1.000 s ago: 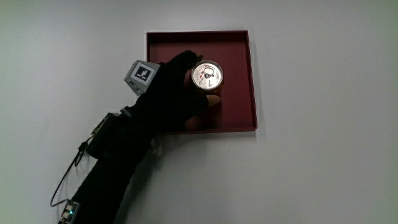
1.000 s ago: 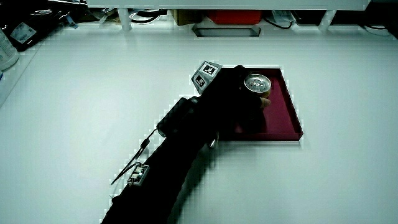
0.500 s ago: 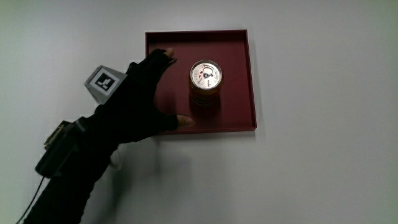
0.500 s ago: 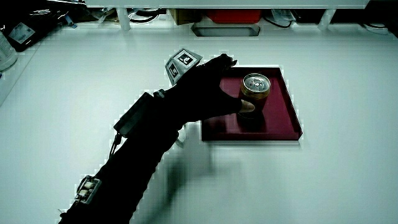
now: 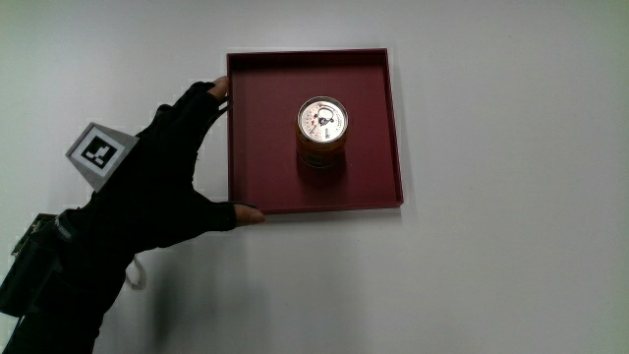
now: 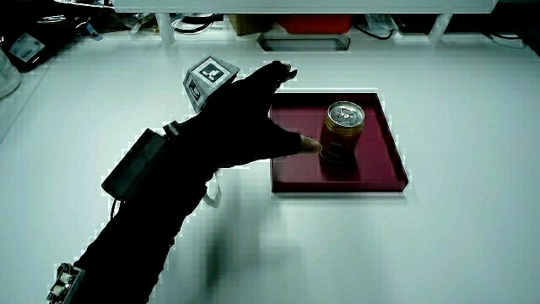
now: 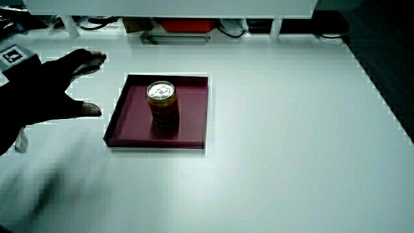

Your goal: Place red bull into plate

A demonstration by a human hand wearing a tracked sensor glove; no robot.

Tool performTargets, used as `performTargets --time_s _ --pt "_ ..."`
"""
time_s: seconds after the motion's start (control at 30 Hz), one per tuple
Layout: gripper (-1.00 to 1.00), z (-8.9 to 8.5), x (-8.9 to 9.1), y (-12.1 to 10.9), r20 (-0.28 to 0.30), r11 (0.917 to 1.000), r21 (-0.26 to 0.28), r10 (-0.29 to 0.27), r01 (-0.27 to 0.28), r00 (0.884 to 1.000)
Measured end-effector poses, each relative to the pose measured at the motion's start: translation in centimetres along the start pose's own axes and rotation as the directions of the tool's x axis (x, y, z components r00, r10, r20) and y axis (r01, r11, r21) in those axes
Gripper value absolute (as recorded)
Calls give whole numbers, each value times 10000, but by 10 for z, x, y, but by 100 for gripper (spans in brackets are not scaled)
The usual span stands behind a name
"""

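Red bull can (image 5: 321,131) upright in the plate (image 5: 254,128), clear of the spread, empty fingers (image 5: 201,98). Placement appears complete; the hand (image 5: 162,187) need only clear the plate's rim.

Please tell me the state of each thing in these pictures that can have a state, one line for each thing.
Red Bull can: upright in the plate, top closed, not held.
Plate: flat on the table, holding only the can.
Hand: open, fingers spread, beside the plate's edge, holding nothing.
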Motion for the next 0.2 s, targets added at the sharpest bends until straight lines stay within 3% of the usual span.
performTargets --time_s 0.17,0.2 --pt "-100 3 1 -3 -233 9993 128 -352 355 9991" --pt "-100 3 2 -4 -12 9998 131 -127 127 9999"
